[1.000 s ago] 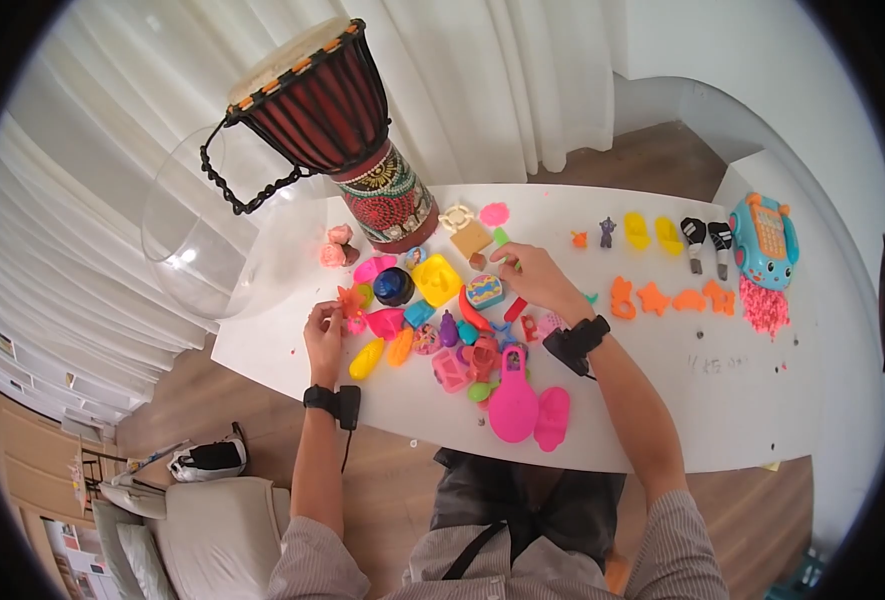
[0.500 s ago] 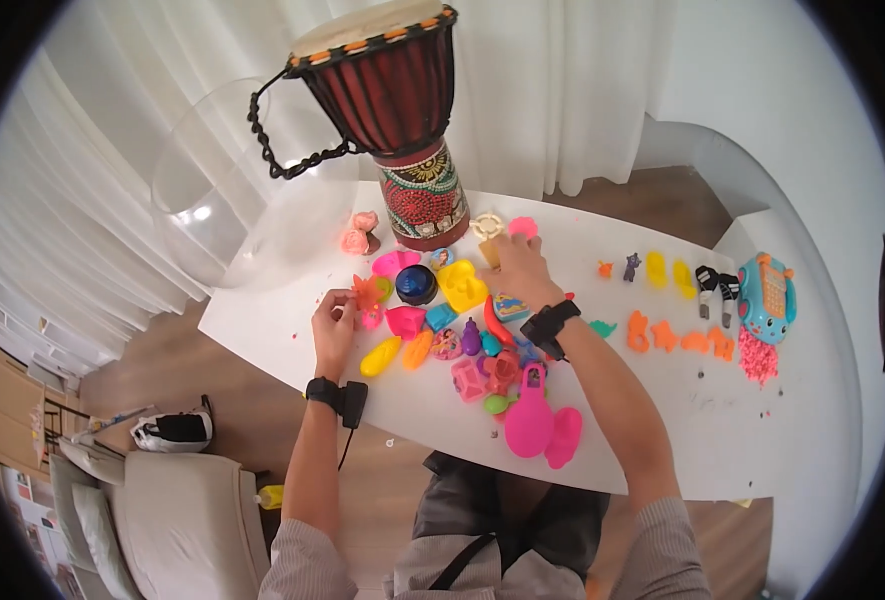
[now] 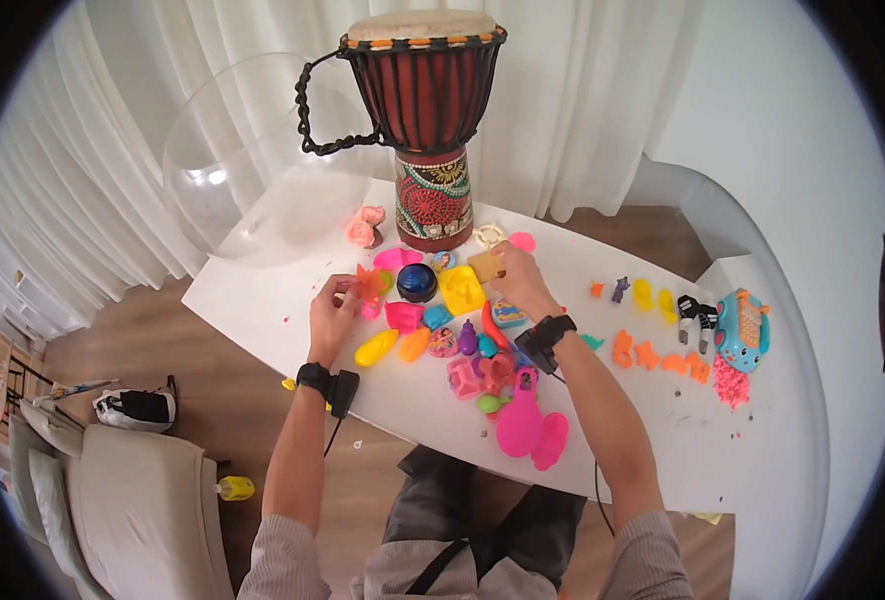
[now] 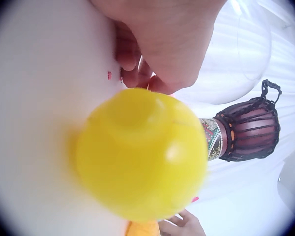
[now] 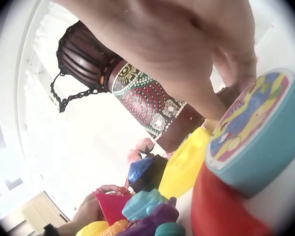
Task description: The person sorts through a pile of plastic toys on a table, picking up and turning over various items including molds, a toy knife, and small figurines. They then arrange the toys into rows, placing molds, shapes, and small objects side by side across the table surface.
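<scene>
My left hand [image 3: 332, 312] is at the left edge of a toy pile, its thumb and fingers pinching an orange-red flower-shaped piece [image 3: 368, 281]. A yellow rounded toy [image 4: 142, 157] fills much of the left wrist view and hides part of that grip. Over the back of the pile, my right hand [image 3: 520, 283] reaches to a tan square piece [image 3: 483, 266]. In the right wrist view its fingers hold a small brown block [image 5: 229, 94], mostly hidden by the hand. A yellow square tray [image 3: 452, 292] and a blue-sided picture box [image 3: 508, 312] lie close to this hand.
A tall djembe drum [image 3: 432, 200] stands behind the pile, peach roses [image 3: 365, 226] to its left. Pink spoon-like toys [image 3: 519, 430] lie near the front edge. Orange shapes [image 3: 647, 354] and a blue toy phone [image 3: 740, 335] sit to the right.
My right hand moved to the tan piece, and the small brown block left its spot in front of it. My left hand stayed at the flower-shaped piece. The head view turned.
</scene>
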`<act>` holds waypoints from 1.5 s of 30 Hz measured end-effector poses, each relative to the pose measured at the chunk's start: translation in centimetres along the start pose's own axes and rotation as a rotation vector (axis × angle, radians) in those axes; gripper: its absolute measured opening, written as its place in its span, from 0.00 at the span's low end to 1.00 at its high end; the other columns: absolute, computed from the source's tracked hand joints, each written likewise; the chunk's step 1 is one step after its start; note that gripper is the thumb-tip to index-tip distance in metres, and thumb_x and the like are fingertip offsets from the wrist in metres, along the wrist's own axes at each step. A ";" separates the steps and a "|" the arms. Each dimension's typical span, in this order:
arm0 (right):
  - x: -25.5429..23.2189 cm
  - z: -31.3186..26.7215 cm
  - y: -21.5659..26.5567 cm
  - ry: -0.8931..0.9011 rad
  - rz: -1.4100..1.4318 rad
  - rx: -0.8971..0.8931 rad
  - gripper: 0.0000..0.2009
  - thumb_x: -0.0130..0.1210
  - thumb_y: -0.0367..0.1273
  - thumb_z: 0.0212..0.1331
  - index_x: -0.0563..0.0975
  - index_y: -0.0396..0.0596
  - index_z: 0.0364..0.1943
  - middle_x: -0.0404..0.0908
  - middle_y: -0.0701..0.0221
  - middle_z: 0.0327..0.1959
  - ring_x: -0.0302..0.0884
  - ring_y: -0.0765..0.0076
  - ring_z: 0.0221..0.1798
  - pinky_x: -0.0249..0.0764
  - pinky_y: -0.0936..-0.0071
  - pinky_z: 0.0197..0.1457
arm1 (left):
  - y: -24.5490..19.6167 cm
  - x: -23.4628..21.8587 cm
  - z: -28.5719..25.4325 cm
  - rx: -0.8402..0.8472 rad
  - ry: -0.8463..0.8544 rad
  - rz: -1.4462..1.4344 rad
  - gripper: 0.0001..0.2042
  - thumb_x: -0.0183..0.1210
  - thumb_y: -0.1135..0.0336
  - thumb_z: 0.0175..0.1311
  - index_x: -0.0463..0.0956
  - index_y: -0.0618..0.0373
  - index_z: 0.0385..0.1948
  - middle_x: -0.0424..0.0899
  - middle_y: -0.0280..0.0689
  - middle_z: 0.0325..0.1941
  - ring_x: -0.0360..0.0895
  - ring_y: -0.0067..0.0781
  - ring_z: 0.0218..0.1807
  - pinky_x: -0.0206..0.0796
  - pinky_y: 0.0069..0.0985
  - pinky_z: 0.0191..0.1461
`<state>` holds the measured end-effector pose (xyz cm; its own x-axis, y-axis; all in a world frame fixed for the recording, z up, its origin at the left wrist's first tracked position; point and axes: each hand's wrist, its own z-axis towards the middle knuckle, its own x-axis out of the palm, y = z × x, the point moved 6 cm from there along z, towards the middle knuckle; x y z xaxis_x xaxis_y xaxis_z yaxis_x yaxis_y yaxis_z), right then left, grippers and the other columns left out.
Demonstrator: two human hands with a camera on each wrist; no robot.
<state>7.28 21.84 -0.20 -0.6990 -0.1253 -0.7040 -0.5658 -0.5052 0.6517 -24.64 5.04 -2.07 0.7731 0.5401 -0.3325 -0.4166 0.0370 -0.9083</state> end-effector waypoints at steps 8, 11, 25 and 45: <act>-4.0 -2.6 -2.3 -0.021 0.465 0.127 0.26 0.70 0.23 0.51 0.75 0.44 0.56 0.89 0.61 0.40 0.89 0.67 0.44 0.83 0.70 0.51 | 0.1 0.1 2.1 -0.025 0.132 0.205 0.17 0.62 0.63 0.71 0.76 0.55 0.59 0.89 0.43 0.42 0.86 0.30 0.32 0.75 0.27 0.34; -4.3 -3.1 -2.6 -0.011 0.547 0.120 0.24 0.68 0.21 0.53 0.74 0.44 0.56 0.89 0.65 0.37 0.88 0.73 0.43 0.82 0.73 0.52 | -1.0 0.2 3.0 -0.111 0.183 0.339 0.18 0.65 0.62 0.69 0.77 0.55 0.57 0.89 0.46 0.42 0.87 0.39 0.38 0.77 0.33 0.42; -9.5 -3.7 1.6 -0.038 0.442 -0.115 0.15 0.68 0.21 0.57 0.74 0.41 0.46 0.85 0.64 0.39 0.85 0.68 0.38 0.81 0.71 0.44 | -12.3 21.8 4.4 0.467 0.524 0.956 0.32 0.76 0.53 0.51 0.78 0.53 0.59 0.80 0.45 0.59 0.75 0.50 0.64 0.69 0.49 0.65; -11.7 -3.9 -0.6 0.067 0.606 0.068 0.14 0.66 0.26 0.63 0.80 0.43 0.51 0.86 0.70 0.44 0.85 0.75 0.38 0.80 0.75 0.44 | -14.4 23.1 6.3 0.338 0.892 0.885 0.30 0.73 0.52 0.50 0.83 0.63 0.52 0.83 0.58 0.57 0.84 0.56 0.53 0.78 0.44 0.54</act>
<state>17.50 20.30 6.55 -0.8772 -0.4280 -0.2177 -0.1047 -0.2719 0.9566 -3.81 22.28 4.88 0.1704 -0.2471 -0.9539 -0.9437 0.2376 -0.2301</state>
